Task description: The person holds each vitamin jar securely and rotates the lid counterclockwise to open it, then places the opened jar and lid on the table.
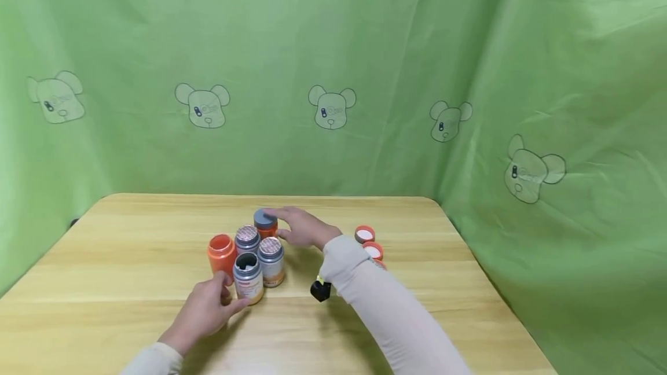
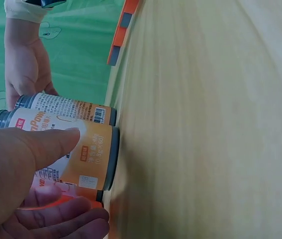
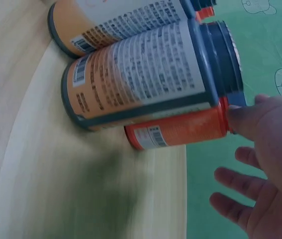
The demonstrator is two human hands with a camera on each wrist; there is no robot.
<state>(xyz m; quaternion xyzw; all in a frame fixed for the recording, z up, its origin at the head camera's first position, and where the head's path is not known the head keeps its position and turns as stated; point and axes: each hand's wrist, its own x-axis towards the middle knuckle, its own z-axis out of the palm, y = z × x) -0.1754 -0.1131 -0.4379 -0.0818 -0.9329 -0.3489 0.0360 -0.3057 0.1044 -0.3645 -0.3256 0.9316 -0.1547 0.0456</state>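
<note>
Five bottles stand upright in a cluster. My left hand (image 1: 205,308) is beside the near grey bottle (image 1: 248,285), which is uncapped; its thumb lies against the label, while the other fingers extend loosely by the uncapped orange bottle (image 1: 221,256). At the back is another orange bottle (image 3: 180,128), topped with a grey cap (image 1: 263,217). My right hand (image 1: 304,228) reaches there, a fingertip on the cap; in the right wrist view several fingers hang apart from the bottle. Between them stand two grey bottles (image 1: 247,239) (image 1: 272,265) with foil-covered mouths.
Orange-rimmed caps (image 1: 372,250) with white liners lie in a row right of my right forearm, which partly covers them. A black object (image 1: 320,290) shows under the right wrist. Green cloth (image 1: 271,149) with bear outlines hangs behind and beside the wooden table (image 1: 130,259).
</note>
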